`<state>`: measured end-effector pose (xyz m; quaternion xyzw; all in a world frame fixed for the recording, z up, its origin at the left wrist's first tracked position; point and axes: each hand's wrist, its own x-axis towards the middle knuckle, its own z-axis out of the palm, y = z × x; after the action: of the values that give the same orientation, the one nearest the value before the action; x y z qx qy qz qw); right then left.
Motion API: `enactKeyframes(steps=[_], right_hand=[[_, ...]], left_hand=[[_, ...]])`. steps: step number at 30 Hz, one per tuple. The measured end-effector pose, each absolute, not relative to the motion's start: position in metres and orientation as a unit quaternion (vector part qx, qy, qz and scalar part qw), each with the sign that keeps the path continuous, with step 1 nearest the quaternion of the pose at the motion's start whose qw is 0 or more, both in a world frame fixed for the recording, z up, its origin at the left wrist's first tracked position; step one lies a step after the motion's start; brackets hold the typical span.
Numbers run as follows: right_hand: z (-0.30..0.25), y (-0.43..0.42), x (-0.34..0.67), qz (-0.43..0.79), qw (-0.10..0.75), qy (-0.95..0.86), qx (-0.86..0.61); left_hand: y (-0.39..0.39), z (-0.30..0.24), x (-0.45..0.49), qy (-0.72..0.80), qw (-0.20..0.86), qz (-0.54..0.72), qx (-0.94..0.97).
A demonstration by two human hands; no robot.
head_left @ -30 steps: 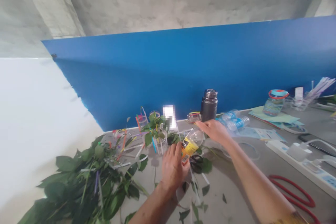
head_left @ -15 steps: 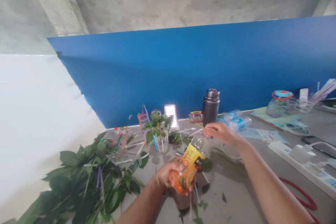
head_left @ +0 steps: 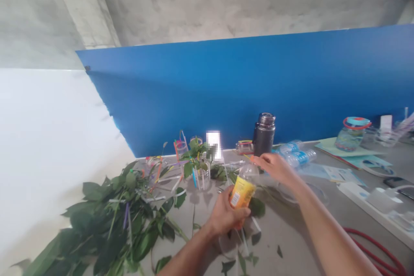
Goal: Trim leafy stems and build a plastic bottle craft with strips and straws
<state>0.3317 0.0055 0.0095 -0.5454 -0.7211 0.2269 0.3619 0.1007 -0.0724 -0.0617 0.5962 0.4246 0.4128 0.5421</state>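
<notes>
My left hand (head_left: pixel 225 216) is closed around the lower part of a clear plastic bottle (head_left: pixel 243 185) with a yellow and orange label, held tilted above the grey table (head_left: pixel 291 233). My right hand (head_left: pixel 274 166) is at the bottle's top end, fingers curled there; a thin straw-like piece seems pinched in them, blurred by motion. A dark metal flask (head_left: pixel 264 134) stands just behind the right hand.
A heap of leafy green branches (head_left: pixel 113 220) covers the table's left side. Small glass jars with sprigs and coloured straws (head_left: pixel 194 164) stand near the blue wall. Lying water bottles (head_left: pixel 296 153), papers, a lidded jar (head_left: pixel 351 133), a power strip (head_left: pixel 378 202) and a red cable (head_left: pixel 381 250) are at right.
The left hand lifted the bottle off the table, turned it, and now holds it more upright. The right hand drew in from the table to the bottle's top. The camera shifted slightly.
</notes>
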Motion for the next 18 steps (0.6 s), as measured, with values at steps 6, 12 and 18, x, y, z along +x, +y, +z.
enactKeyframes(steps=[6, 12, 18], right_hand=[[0.012, 0.005, 0.318, 0.182, 0.397, -0.712, -0.550], [0.001, 0.009, 0.315, 0.206, 0.433, -0.689, -0.544], [-0.007, 0.003, 0.321, 0.257, 0.452, -0.692, -0.501]], left_hand=[[-0.070, -0.068, 0.097, 0.569, 0.143, 0.410, 0.698], [-0.069, -0.076, 0.098, 0.571, 0.094, 0.389, 0.717], [-0.068, -0.082, 0.098, 0.547, 0.232, 0.404, 0.695]])
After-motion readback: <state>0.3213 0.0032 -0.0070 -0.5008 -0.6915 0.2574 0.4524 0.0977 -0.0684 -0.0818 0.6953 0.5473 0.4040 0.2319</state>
